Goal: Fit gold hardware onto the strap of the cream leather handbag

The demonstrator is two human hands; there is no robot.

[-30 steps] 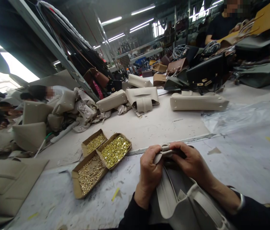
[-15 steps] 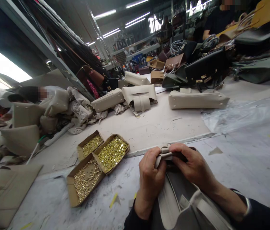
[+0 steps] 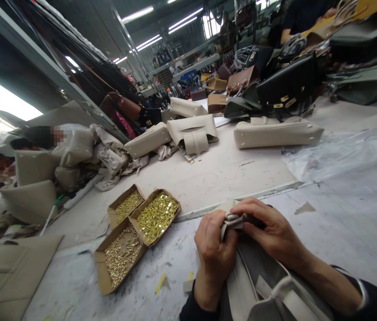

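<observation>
A light beige handbag [image 3: 242,281] with a grey inside lies at the lower right, in front of me. My left hand [image 3: 213,249] is closed, pinching a folded strap end [image 3: 233,222] at the bag's far edge between thumb and fingers. On the other side of that fold, my right hand [image 3: 270,227] is closed too, its thumb and fingertips gripping the same bag edge. The fingertips partly cover the fold, so I cannot make out any small part between them.
Left of the bag sit three cardboard trays [image 3: 98,272] of small gold-coloured metal fittings. Beige bags [image 3: 191,129] stand farther back, with a clear plastic sheet [image 3: 329,156] to the right. A flat beige panel [image 3: 38,267] lies at lower left. A co-worker's arm shows at top right.
My view has shifted slightly. Both hands keep hold of the bag, and the strap fold between them looks more bunched and tilted than before.
</observation>
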